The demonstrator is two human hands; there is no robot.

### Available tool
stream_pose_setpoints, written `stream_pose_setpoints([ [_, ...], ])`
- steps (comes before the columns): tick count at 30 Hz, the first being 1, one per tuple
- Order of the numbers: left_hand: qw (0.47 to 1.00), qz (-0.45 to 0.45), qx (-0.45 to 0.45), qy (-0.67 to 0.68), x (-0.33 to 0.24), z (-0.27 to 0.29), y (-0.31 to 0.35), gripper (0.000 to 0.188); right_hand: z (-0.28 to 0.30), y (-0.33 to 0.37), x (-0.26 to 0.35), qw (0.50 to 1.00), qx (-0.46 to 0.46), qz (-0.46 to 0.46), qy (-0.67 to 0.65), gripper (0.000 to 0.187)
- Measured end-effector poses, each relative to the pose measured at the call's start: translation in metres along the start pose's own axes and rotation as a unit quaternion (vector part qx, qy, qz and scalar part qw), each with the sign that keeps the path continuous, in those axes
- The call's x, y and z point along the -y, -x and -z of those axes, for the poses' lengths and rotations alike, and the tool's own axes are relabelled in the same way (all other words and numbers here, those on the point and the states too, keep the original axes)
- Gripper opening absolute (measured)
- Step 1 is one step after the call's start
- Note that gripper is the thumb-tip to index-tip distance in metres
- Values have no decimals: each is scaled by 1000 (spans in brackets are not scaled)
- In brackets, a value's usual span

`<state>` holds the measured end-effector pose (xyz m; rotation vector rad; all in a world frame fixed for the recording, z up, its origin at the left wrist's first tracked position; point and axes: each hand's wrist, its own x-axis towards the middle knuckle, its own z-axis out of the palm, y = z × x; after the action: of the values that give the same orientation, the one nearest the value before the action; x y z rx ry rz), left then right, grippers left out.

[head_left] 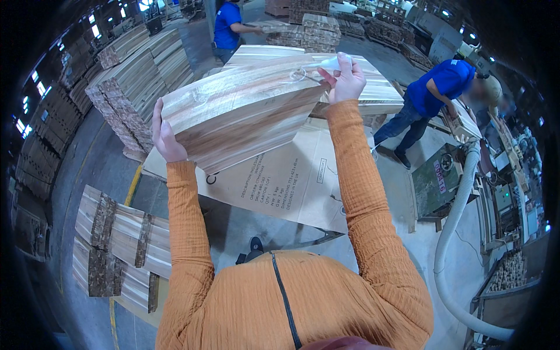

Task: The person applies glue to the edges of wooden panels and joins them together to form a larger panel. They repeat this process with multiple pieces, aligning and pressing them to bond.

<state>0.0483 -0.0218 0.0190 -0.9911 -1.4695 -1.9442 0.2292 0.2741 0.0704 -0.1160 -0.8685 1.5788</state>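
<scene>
- Wooden board (245, 114): a glued panel of pale and brown strips, raised in front of the person and tilted, its broad face turned up toward the head camera; the tilt appears to bring the surface into view and within reach of the bottle.
- Left hand (165, 137): fingers and thumb pressed onto the board's lower left corner, clamping the edge from the side; this seems to carry the panel's weight so the other hand is free.
- Right hand (346, 81): fingers wrapped around a small squeeze bottle (331, 64) at the board's upper right edge, nozzle pointing left across the surface (whether the hand also steadies the board cannot be told).
- Glossy thin loops (297, 74) lie on the wood just beside the nozzle.
- Cardboard sheet (280, 175): spread flat beneath the raised board, over a low stack.
- Board stacks (140, 76): piled at left; more strips (116, 245) lie on the floor below.
- Two workers in blue shirts (443, 84) stand well apart, beyond the stack.
- Pale hose (455, 233): curves down at right, beside a green machine (440, 181).
</scene>
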Motion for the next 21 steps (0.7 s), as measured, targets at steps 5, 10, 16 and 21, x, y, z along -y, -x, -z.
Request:
stream_pose_setpoints([
  [5,1000,-4,2,12,2,-2,-5,56,10,-7,12,1000,-19,-4,-23,12],
  [10,1000,3,-5,19,3,-4,-4,57,33,-14,26,998,-9,43,53,12],
  [16,1000,7,-3,16,6,-2,-5,58,44,-14,35,991,6,66,114,17],
  [21,1000,9,-4,2,0,-5,-5,58,49,-15,35,987,10,76,142,17],
])
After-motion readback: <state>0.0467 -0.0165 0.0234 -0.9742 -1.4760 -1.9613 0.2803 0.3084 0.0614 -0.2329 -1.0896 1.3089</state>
